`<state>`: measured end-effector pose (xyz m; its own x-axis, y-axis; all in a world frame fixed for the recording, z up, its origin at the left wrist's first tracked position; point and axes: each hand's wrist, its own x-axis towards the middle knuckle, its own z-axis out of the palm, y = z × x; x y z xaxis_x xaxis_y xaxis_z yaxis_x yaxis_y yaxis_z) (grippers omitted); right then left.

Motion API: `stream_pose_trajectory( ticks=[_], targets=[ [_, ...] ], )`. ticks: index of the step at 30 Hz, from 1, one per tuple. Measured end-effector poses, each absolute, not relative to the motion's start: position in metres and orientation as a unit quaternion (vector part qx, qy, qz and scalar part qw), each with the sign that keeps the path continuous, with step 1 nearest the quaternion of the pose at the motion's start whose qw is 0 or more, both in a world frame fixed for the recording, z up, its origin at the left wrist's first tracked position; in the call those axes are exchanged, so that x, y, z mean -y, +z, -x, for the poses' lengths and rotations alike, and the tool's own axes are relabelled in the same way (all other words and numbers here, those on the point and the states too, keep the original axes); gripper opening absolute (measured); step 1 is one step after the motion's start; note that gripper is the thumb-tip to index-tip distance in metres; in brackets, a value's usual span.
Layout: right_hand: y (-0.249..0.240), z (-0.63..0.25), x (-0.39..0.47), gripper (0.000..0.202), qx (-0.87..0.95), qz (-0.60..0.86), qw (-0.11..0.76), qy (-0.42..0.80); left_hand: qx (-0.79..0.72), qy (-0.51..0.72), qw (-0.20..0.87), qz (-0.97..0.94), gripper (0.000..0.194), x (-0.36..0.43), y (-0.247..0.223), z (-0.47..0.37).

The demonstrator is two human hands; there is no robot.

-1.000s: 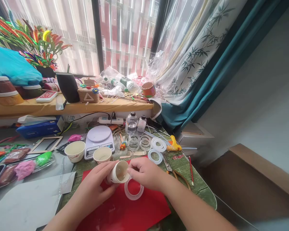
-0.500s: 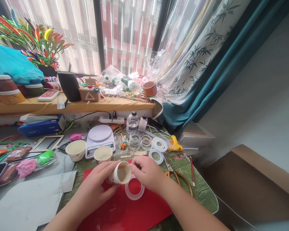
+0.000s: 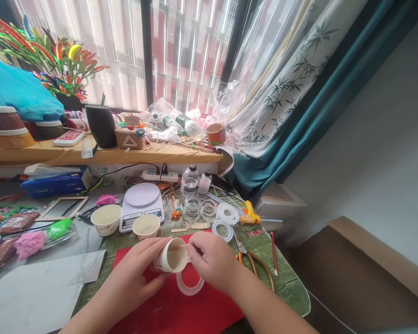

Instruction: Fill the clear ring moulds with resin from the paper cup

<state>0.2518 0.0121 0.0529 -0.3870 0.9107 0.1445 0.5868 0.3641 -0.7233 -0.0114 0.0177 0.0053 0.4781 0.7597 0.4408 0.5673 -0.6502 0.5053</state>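
Note:
A paper cup [image 3: 172, 256] is tilted with its mouth toward me, held by my left hand [image 3: 141, 269] from the left side. My right hand [image 3: 212, 260] pinches a thin wooden stick [image 3: 179, 247] that reaches into the cup's mouth. Below them, a white ring mold [image 3: 190, 291] lies on a red sheet [image 3: 209, 311], partly hidden by the cup and my right hand. Behind my hands stand two more paper cups, one [image 3: 146, 226] close by and another [image 3: 106, 219] farther left.
A kitchen scale [image 3: 141, 207], clear bottles [image 3: 190, 180], white ring molds [image 3: 227, 214], a yellow glue gun [image 3: 251, 212] and scissors [image 3: 243, 248] lie behind and right. A red pencil [image 3: 274, 255] is near the right edge. A white sheet [image 3: 35, 292] covers the left.
The view has shifted slightly. The stick now shows inside the cup, where it was hardly visible before; the cup covers the ring's upper part a little more.

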Motion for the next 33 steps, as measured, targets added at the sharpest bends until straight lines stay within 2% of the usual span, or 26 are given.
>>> stream_pose_trajectory(
  ticks=[3,7,17,33],
  targets=[
    [0.056,-0.249,-0.009,0.037,0.784,0.473,0.249,0.316,-0.394,0.326,0.146,-0.847,0.068,-0.018,0.005,0.011],
    [0.058,-0.246,-0.007,0.039,0.773,0.501,0.266,0.284,-0.395,0.323,0.149,-0.847,0.066,-0.018,0.007,0.011],
    [0.052,-0.249,-0.020,0.029,0.733,0.508,0.264,0.368,-0.403,0.326,0.160,-0.840,0.064,-0.017,0.011,0.010],
    [0.055,-0.251,-0.025,0.030,0.725,0.518,0.262,0.370,-0.410,0.326,0.170,-0.835,0.058,-0.024,-0.003,0.014]
  ],
)
